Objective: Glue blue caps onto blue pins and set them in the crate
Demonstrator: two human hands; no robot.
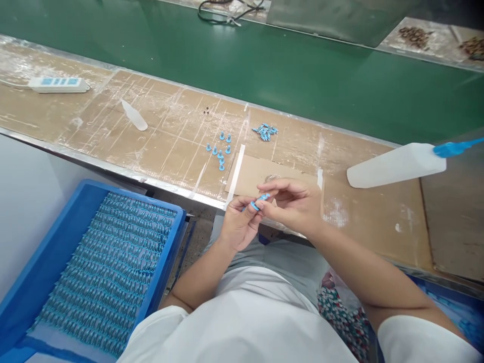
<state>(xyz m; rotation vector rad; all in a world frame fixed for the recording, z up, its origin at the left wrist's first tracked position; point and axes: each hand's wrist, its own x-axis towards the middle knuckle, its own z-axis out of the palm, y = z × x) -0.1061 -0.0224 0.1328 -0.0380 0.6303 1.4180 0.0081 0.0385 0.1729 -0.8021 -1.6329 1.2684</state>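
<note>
Over the front edge of the cardboard-covered bench, my left hand (242,222) pinches a small blue plastic part (255,205) with a round flange. My right hand (293,201) meets it from the right, thumb and fingers closed about the other end of the blue part. Its exact kind is too small to make out, and the fingers hide some of it. Beyond my hands, several blue flanged parts (220,155) stand upright on the bench. A heap of slim blue pieces (265,131) lies to their right. A cardboard sheet (251,174) is taped down just behind my hands.
A large white bottle with a blue nozzle (393,165) lies at the right. Further left are a small white squeeze bottle (135,116) and a power strip (58,84). A blue tray (85,199) with rows of blue parts sits lower left. A green belt (170,50) runs behind.
</note>
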